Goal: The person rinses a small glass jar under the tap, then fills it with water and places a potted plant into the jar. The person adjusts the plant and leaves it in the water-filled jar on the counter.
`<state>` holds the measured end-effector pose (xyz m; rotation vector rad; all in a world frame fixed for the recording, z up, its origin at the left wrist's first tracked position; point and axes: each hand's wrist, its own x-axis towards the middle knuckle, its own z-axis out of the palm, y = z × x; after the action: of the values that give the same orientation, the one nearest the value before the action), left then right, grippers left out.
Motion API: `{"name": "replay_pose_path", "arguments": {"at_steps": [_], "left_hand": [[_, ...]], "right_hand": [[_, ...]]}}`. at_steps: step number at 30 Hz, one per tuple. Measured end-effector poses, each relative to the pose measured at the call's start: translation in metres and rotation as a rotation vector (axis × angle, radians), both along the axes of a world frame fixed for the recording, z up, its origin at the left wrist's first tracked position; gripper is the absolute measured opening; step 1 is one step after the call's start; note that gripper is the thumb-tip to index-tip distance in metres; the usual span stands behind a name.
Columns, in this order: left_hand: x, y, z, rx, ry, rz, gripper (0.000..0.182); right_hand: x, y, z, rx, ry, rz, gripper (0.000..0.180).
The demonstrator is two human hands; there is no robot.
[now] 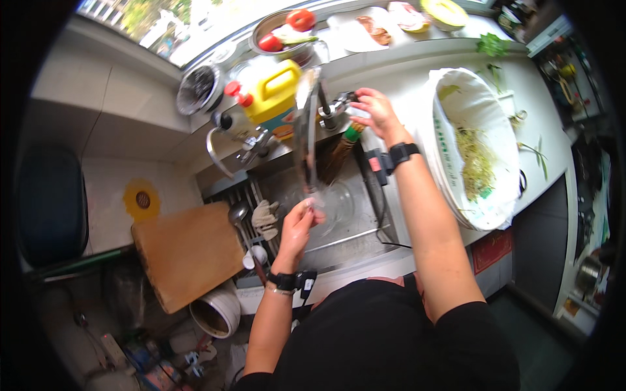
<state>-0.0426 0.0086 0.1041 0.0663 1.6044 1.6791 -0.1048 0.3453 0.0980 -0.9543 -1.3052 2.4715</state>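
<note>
My left hand [299, 227] is over the sink [352, 234], its fingertips close together at the outlet of the tall metal faucet [305, 141]; blur hides whether they hold anything. Below and beside the fingers, a clear round bowl [342, 203] stands in the sink. My right hand [375, 111] reaches the faucet's base, with its fingertips around the dark handle [348, 97] and its other fingers spread. A brush with a green band [351, 134] leans in the sink just below that hand. Both wrists wear black straps with small devices.
At left are a wooden cutting board [188, 251], a ladle [238, 212] and a beige cloth [265, 220]. Behind stand a yellow jug [274, 95], a second faucet [254, 146] and a bowl of tomatoes [254, 41]. At right, a lined bin [503, 141] holds plant scraps.
</note>
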Motion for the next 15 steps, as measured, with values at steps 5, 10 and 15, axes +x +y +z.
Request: {"name": "replay_pose_path", "arguments": {"at_steps": [5,10,15], "left_hand": [[-0.004,0.013,-0.007,-0.078,0.151,0.018,0.022],[-0.006,0.022,-0.008,-0.118,0.212,-0.006,0.021],[0.003,0.007,-0.006,-0.339,0.427,-0.285,0.021]], "right_hand": [[0.041,-0.050,-0.002,0.465,-0.014,0.382,0.036],[0.084,-0.175,-0.032,1.098,0.205,0.602,0.032],[0.080,-0.166,-0.037,0.866,0.035,0.649,0.030]]}}
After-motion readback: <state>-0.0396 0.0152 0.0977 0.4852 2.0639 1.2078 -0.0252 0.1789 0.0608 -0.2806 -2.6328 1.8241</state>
